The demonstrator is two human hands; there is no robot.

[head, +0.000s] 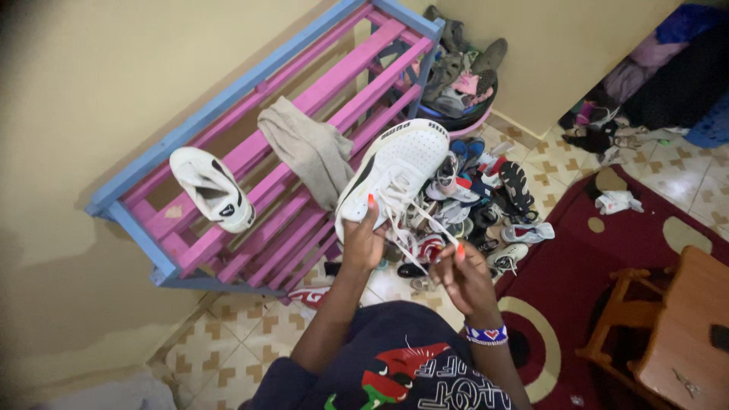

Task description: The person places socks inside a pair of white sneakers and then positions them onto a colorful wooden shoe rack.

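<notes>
Above the tiled floor, in front of the pink and blue shoe rack (250, 152), a person holds up a white shoe (395, 171) with black trim. The left hand (364, 243) is closed around the heel end of the shoe and keeps it in the air. The right hand (463, 277) pinches a white lace (421, 216) between finger and thumb and pulls it out to the side.

To do this well, I think the left hand should grip the shoe firmly so it does not wobble. The right hand should pull the lace slowly and evenly, so it does not knot or slip out of a hole. I cannot tell which hole the lace goes through.

Another white shoe (213, 190) lies on the top slats near the left end of the rack. A grey cloth (307, 148) hangs over the middle slats, just beside the held shoe. A big pile of shoes (471, 205) sits on the floor behind it. A wooden chair (668, 326) stands on the red rug (600, 258).
</notes>
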